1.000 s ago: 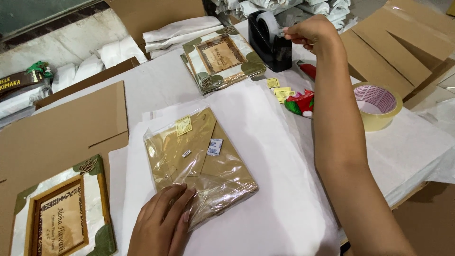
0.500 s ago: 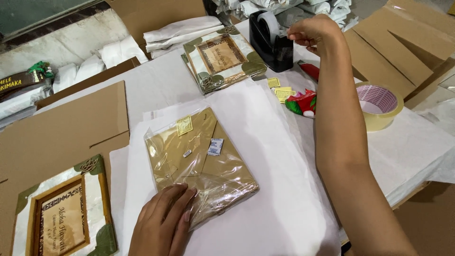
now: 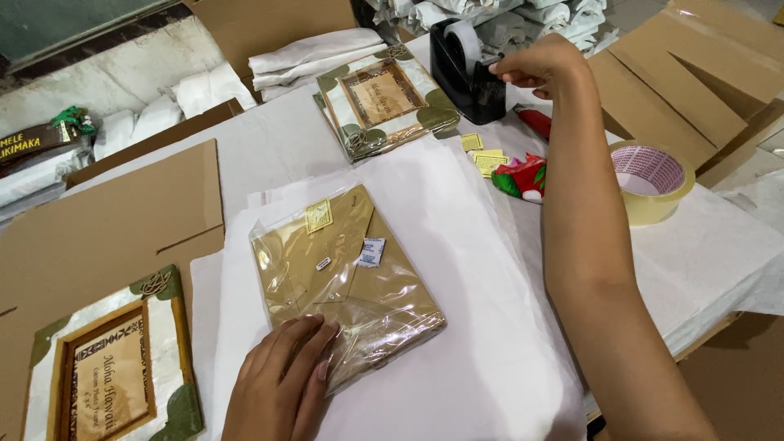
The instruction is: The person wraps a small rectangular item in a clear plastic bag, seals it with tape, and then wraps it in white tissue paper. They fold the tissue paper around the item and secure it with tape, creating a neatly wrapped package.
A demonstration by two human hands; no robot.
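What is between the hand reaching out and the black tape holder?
Nothing visible. The right hand is already at the black tape dispenser, fingertips at its front edge where the tape comes off. The left hand presses on the gold garment in a clear plastic bag lying on white paper.

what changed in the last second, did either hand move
Hardly anything. The right hand stays at the black tape dispenser, fingers pinched at its front edge, shifting only slightly. The left hand keeps pressing the clear-bagged tan garment onto the white paper. Nothing was let go.
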